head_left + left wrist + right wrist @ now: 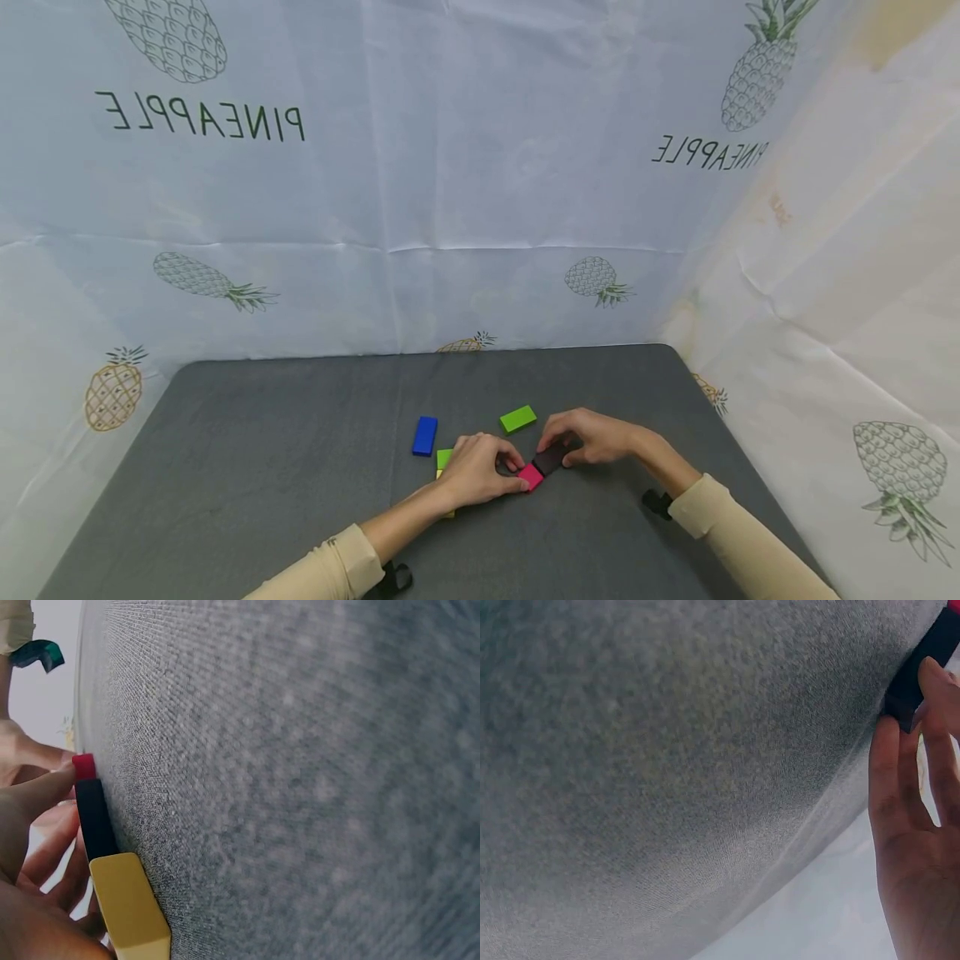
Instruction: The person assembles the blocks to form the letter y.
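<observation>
My left hand (480,473) pinches a small red block (530,477), its thumb against the near side. The right hand (592,437) grips a black block (551,458) between thumb and fingers; one end meets the red block. In the right wrist view this black block (911,690) lies on the cloth, with fingertips at its end. The left wrist view has a dark block (96,821) under the left hand, lined up between the red block (84,766) and a yellow block (131,900). From the head view, the left hand hides most of that row.
A blue block (424,436) lies left of the hands, and a green block (518,419) lies beyond them. Another green block (444,457) shows partly behind the left hand. The grey table (285,467) is bordered by white pineapple-print curtains (487,183).
</observation>
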A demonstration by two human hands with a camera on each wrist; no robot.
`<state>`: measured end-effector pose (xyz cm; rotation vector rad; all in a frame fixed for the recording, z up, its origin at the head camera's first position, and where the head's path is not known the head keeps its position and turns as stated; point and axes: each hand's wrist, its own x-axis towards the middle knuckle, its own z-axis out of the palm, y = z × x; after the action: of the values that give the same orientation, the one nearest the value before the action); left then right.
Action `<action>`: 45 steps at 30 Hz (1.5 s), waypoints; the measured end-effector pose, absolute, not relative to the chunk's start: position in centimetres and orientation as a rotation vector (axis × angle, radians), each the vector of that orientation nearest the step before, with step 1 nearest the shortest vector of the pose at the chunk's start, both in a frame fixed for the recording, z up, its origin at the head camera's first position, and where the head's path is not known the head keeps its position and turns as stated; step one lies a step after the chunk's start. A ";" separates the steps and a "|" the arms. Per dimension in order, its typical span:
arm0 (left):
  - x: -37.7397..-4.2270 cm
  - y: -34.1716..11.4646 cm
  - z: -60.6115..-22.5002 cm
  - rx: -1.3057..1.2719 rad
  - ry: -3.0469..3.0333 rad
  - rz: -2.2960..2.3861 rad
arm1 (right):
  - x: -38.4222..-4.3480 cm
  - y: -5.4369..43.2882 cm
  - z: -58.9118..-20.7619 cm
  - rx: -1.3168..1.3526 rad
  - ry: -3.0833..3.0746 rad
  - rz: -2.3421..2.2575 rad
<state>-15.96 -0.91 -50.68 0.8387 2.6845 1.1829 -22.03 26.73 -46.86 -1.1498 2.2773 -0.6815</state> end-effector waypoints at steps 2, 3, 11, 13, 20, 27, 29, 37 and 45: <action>-16.0 -0.9 -50.7 0.842 2.691 1.178 | -22.0 26.8 -46.9 -1.146 2.286 -0.682; -16.0 -0.9 -50.7 0.843 2.694 1.176 | -22.0 26.9 -46.9 -1.145 2.290 -0.689; -16.1 -1.0 -50.8 0.854 2.700 1.172 | -22.5 28.4 -46.8 -1.026 2.290 -0.797; -16.2 -1.0 -50.8 0.857 2.702 1.173 | -22.7 28.6 -47.0 -1.014 2.287 -0.803; -16.0 -1.2 -51.0 0.848 2.707 1.173 | -23.0 28.3 -47.4 -1.004 2.310 -0.788; -16.0 -1.3 -50.9 0.845 2.700 1.183 | -23.1 28.0 -47.1 -0.991 2.323 -0.766; -16.0 -1.2 -50.9 0.845 2.698 1.185 | -23.1 28.1 -47.2 -0.991 2.321 -0.769; -16.0 -1.0 -50.9 0.852 2.701 1.180 | -23.3 28.4 -47.4 -0.990 2.317 -0.777; -16.1 -0.9 -50.9 0.887 2.698 1.180 | -23.4 28.1 -47.2 -0.972 2.326 -0.758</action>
<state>-16.05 -0.90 -50.85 0.8866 2.6984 1.1799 -23.43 28.05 -47.24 -0.9724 2.3263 -0.7583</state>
